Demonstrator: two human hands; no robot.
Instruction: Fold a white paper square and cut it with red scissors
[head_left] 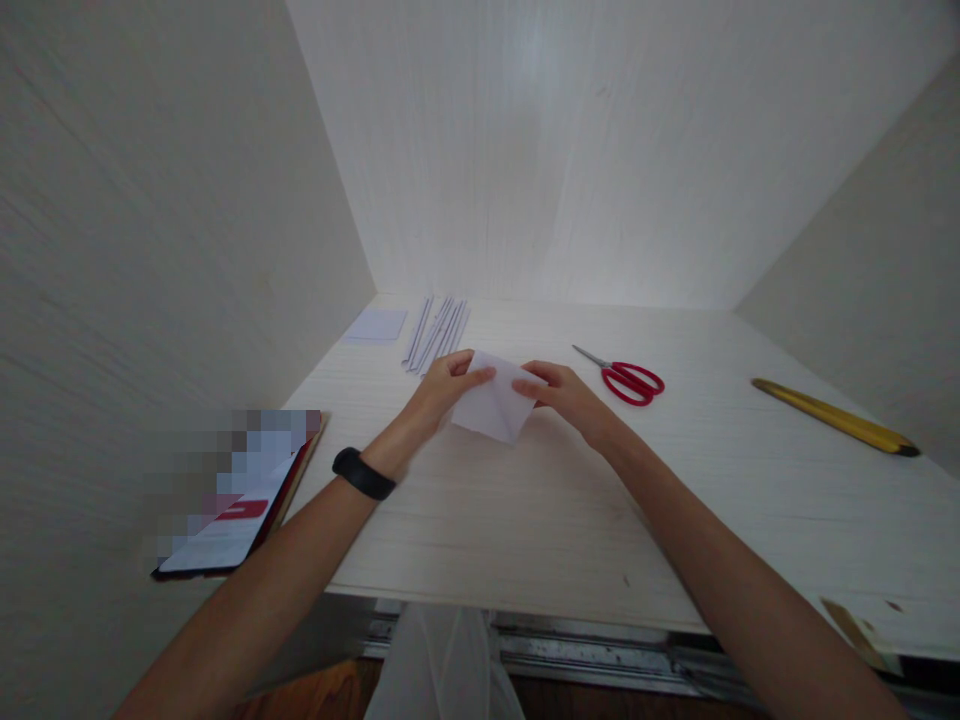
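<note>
A small white sheet of paper [491,408] with a crease line is held up above the white tabletop between both hands. My left hand [452,385] grips its upper left edge, thumb on the near face and fingers behind. On the opposite edge my right hand [553,390] pinches the paper the same way, its thumb near the crease. Just beyond my left hand lie several thin rolled paper strips [439,335], side by side. Scissors [626,380] with red handles rest to the right of my right hand, blades pointing up and left.
A flat piece of pale paper [377,325] lies in the back left corner. A yellow box cutter-like tool [832,415] is at the right. Near the left wall lies a tablet or book [240,520], partly blurred. White panels enclose the tabletop [525,540] on three sides.
</note>
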